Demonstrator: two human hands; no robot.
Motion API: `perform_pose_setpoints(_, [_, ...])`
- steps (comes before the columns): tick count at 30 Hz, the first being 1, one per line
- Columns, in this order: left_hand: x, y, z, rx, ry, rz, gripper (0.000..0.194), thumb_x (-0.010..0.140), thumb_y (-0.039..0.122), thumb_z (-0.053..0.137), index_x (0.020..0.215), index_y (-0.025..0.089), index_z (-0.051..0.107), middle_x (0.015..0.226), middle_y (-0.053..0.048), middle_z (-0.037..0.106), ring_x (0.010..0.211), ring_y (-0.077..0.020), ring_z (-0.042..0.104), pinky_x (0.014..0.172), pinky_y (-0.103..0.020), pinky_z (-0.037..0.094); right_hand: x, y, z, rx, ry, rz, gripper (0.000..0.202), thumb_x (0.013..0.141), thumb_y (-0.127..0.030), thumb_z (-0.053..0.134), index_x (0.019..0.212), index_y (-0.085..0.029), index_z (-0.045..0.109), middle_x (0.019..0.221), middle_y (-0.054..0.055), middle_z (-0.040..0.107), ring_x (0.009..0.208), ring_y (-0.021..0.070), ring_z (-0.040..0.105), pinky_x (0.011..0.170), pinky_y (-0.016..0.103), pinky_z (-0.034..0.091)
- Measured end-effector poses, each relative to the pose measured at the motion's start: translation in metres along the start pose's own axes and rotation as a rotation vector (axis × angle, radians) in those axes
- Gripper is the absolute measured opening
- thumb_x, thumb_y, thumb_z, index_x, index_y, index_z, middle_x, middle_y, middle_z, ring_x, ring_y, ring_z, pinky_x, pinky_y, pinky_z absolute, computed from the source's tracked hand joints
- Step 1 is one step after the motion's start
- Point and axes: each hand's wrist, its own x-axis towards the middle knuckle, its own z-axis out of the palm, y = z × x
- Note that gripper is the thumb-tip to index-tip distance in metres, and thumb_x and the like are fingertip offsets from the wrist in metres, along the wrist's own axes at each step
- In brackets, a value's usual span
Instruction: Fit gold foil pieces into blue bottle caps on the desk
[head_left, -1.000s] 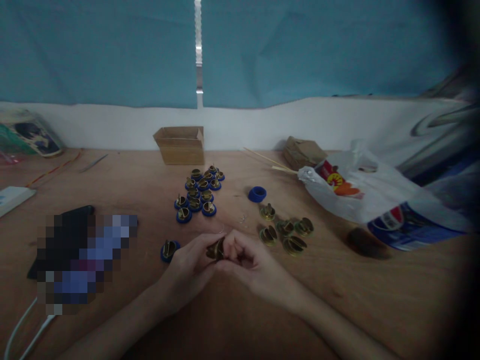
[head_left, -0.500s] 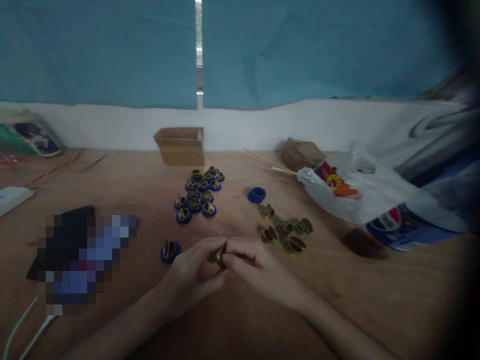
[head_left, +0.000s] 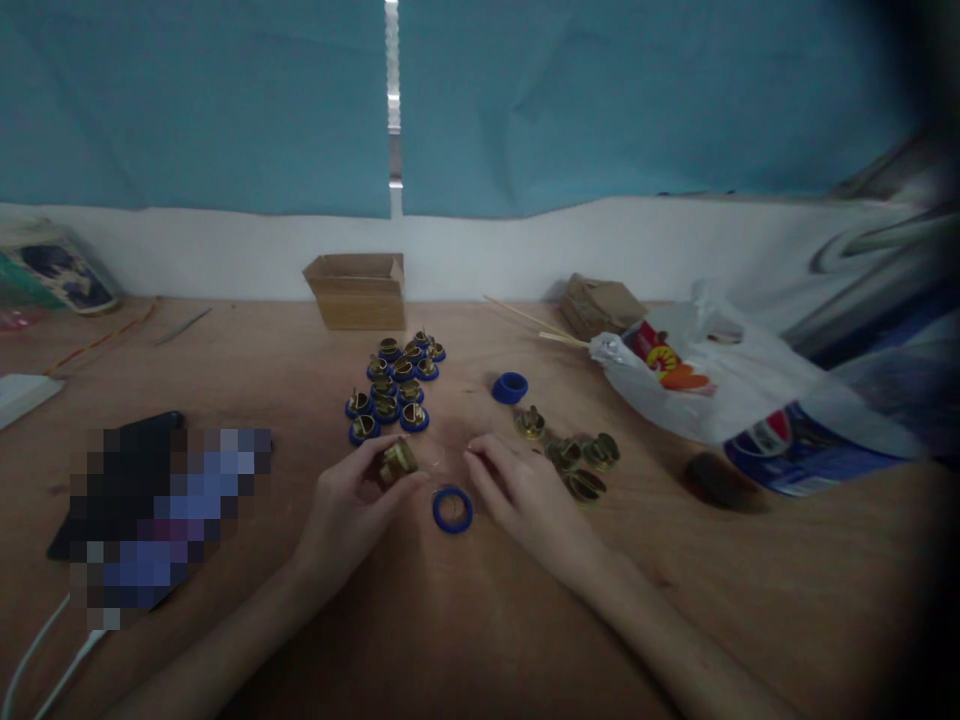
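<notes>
My left hand (head_left: pixel 352 500) is closed around a round brass fitting (head_left: pixel 398 460), gripped between thumb and fingers and tilted over. On the table between my hands lies a single blue ring (head_left: pixel 452 511), flat. My right hand (head_left: pixel 517 490) has thumb and forefinger pinched together beyond the ring; whatever may be in the pinch is too small to make out. Several brass fittings seated in blue rings (head_left: pixel 386 408) stand grouped past my left hand. Loose brass fittings (head_left: pixel 564 455) lie by my right hand, partly covered by it. A small stack of blue rings (head_left: pixel 511 387) sits farther back.
An open cardboard box (head_left: pixel 358 292) stands at the back wall. To the right are a brown package (head_left: pixel 600 305), a plastic bag (head_left: pixel 720 370) and a blue-labelled bottle (head_left: pixel 780 450). At left lie a black device (head_left: pixel 124 470), a blurred-out object (head_left: pixel 180 530) and white cables (head_left: pixel 45 650).
My hands, together on a brass fitting before, have moved apart. The fitting went left in my left hand. The blue ring between them now shows.
</notes>
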Motion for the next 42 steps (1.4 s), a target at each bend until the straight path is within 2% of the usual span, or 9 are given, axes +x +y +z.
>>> perform_pose_setpoints(4, [-0.004, -0.001, 0.002, 0.156, -0.002, 0.096, 0.046, 0.077, 0.037, 0.072, 0.117, 0.022, 0.054, 0.080, 0.001, 0.071, 0.055, -0.0127, 0.064, 0.052, -0.022, 0.052, -0.004, 0.009, 0.013, -0.138, -0.111, -0.058, 0.028, 0.093, -0.019, 0.042, 0.119, -0.011, 0.052, 0.115, 0.018, 0.061, 0.106, 0.0286, 0.058, 0.089, 0.044, 0.047])
perform_pose_setpoints(7, [-0.008, -0.005, 0.005, 0.177, -0.005, 0.149, 0.039, 0.076, 0.040, 0.073, 0.104, 0.022, 0.052, 0.071, 0.004, 0.068, 0.051, -0.0119, 0.062, 0.049, -0.021, 0.050, -0.005, 0.008, 0.013, -0.167, -0.098, -0.067, 0.042, 0.092, -0.018, 0.043, 0.134, -0.009, 0.041, 0.128, 0.021, 0.053, 0.114, 0.0302, 0.055, 0.093, 0.045, 0.046])
perform_pose_setpoints(14, [-0.006, -0.013, 0.007, 0.260, -0.093, 0.207, 0.025, 0.082, 0.034, 0.068, 0.103, 0.023, 0.059, 0.086, -0.001, 0.070, 0.072, -0.0175, 0.067, 0.065, -0.028, 0.054, -0.007, -0.003, 0.008, -0.092, -0.222, 0.000, 0.019, 0.084, -0.035, 0.062, 0.091, -0.019, 0.055, 0.092, 0.009, 0.066, 0.077, 0.0224, 0.062, 0.065, 0.033, 0.045])
perform_pose_setpoints(17, [-0.005, -0.015, 0.009, 0.276, -0.107, 0.227, 0.024, 0.083, 0.029, 0.066, 0.105, 0.023, 0.060, 0.094, -0.003, 0.070, 0.084, -0.0212, 0.066, 0.074, -0.033, 0.053, -0.009, -0.003, 0.009, -0.099, -0.268, -0.013, 0.019, 0.081, -0.032, 0.066, 0.089, -0.019, 0.055, 0.094, 0.008, 0.065, 0.080, 0.0223, 0.062, 0.068, 0.032, 0.045])
perform_pose_setpoints(22, [-0.006, -0.016, 0.011, 0.325, -0.107, 0.223, 0.021, 0.085, 0.026, 0.062, 0.106, 0.023, 0.061, 0.084, -0.002, 0.068, 0.078, -0.0213, 0.064, 0.073, -0.035, 0.051, -0.009, -0.002, 0.009, -0.176, -0.268, -0.052, 0.031, 0.076, -0.041, 0.071, 0.092, -0.018, 0.057, 0.100, 0.010, 0.064, 0.086, 0.0260, 0.062, 0.071, 0.036, 0.046])
perform_pose_setpoints(26, [-0.006, -0.015, 0.011, 0.286, -0.070, 0.203, 0.021, 0.085, 0.025, 0.062, 0.106, 0.022, 0.060, 0.085, -0.003, 0.067, 0.078, -0.0204, 0.064, 0.073, -0.034, 0.051, -0.008, -0.005, 0.003, -0.155, -0.270, -0.082, 0.024, 0.076, -0.033, 0.071, 0.088, -0.018, 0.057, 0.095, 0.007, 0.062, 0.083, 0.0231, 0.061, 0.069, 0.034, 0.045])
perform_pose_setpoints(35, [-0.006, -0.010, 0.009, 0.228, -0.006, 0.178, 0.022, 0.085, 0.027, 0.062, 0.106, 0.020, 0.058, 0.090, -0.005, 0.066, 0.081, -0.0202, 0.065, 0.073, -0.034, 0.053, 0.009, 0.014, -0.029, 0.007, 0.065, 0.047, 0.023, 0.084, -0.038, 0.061, 0.097, -0.020, 0.055, 0.081, 0.003, 0.061, 0.064, 0.0168, 0.057, 0.058, 0.029, 0.043])
perform_pose_setpoints(39, [-0.008, -0.015, 0.014, 0.168, -0.036, 0.187, 0.022, 0.086, 0.026, 0.062, 0.107, 0.021, 0.059, 0.093, -0.005, 0.067, 0.084, -0.0204, 0.065, 0.076, -0.035, 0.052, 0.025, 0.041, -0.045, -0.217, 0.230, 0.076, 0.026, 0.085, -0.035, 0.056, 0.103, -0.017, 0.056, 0.089, 0.009, 0.065, 0.078, 0.0244, 0.063, 0.067, 0.035, 0.048])
perform_pose_setpoints(42, [-0.009, -0.018, 0.016, 0.163, -0.053, 0.201, 0.022, 0.085, 0.026, 0.062, 0.107, 0.020, 0.059, 0.090, -0.004, 0.066, 0.082, -0.0202, 0.064, 0.076, -0.035, 0.052, 0.042, 0.061, -0.055, -0.341, 0.215, 0.038, 0.025, 0.085, -0.030, 0.053, 0.105, -0.015, 0.056, 0.103, 0.015, 0.066, 0.092, 0.0298, 0.063, 0.080, 0.041, 0.049])
